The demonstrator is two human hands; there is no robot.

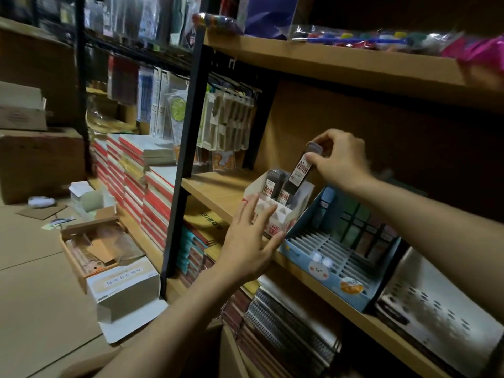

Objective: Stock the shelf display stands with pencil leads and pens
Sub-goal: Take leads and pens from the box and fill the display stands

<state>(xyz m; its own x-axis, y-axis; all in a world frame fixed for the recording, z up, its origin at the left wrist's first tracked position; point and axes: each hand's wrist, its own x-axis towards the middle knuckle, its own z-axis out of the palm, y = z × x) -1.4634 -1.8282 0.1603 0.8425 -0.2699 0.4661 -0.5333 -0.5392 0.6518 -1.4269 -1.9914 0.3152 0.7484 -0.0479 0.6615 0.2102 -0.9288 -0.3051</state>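
Note:
A small white display stand (275,218) with square slots sits on the wooden shelf (215,190). Two dark pencil lead cases (272,182) stand in its back row. My right hand (341,156) pinches another dark lead case (302,170) by its top, tilted, with its lower end at the stand's back slots. My left hand (249,241) rests with spread fingers against the front of the white stand. Right of it stands a blue display stand (331,271) with a rabbit picture and a white slotted grid that holds nothing.
A white perforated stand (436,306) stands at the far right of the shelf. Spiral notebooks (289,331) fill the shelf below. Red-edged books (152,192) are stacked to the left. Open cardboard boxes (109,257) lie on the floor. An upper shelf (341,64) overhangs the work area.

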